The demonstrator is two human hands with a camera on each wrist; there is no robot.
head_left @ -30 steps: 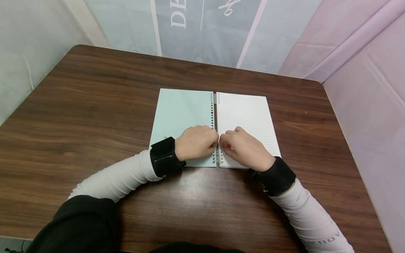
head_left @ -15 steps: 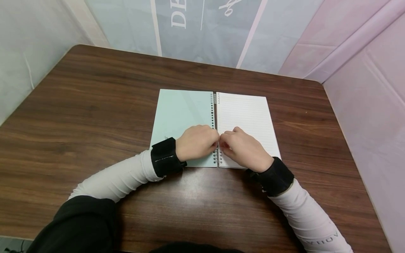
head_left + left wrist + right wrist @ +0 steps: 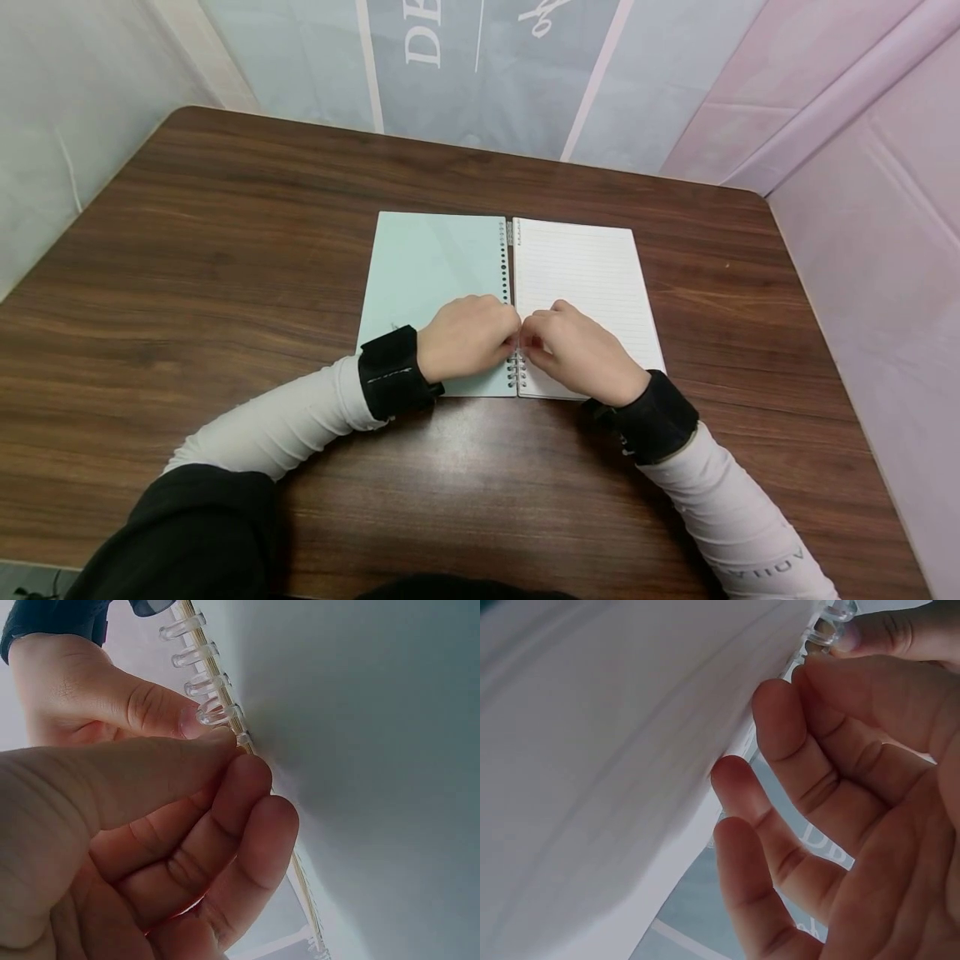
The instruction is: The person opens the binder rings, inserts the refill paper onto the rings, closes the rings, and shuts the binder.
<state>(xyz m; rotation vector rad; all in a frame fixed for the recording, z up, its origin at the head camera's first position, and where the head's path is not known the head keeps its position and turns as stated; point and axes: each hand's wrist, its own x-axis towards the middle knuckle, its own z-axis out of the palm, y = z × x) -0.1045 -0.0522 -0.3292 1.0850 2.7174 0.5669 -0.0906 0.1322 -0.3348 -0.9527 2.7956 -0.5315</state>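
A loose-leaf notebook lies open on the table, its mint-green cover [image 3: 435, 258] on the left and lined white pages [image 3: 581, 267] on the right. Clear plastic binder rings [image 3: 196, 655] run along the spine between the two halves. My left hand [image 3: 467, 337] reaches over the cover and pinches the rings with thumb and forefinger near the lower part of the spine. Directly opposite, my right hand [image 3: 581, 350] pinches the same stretch from the page side, its other fingers loosely bent beside the page edge [image 3: 697, 817]. The hands nearly touch, and the fingertips hide the pinched rings.
The notebook rests near the middle of a dark wood-grain table [image 3: 225, 250]. Printed cloth [image 3: 495, 92] hangs behind the table's far edge, and pale panels rise at both sides. Black bands [image 3: 397, 372] circle both wrists.
Both hands stay at the spine with only tiny shifts. The cover's lower inner corner has crept slightly right, toward the pages, and the lowest rings look more drawn together.
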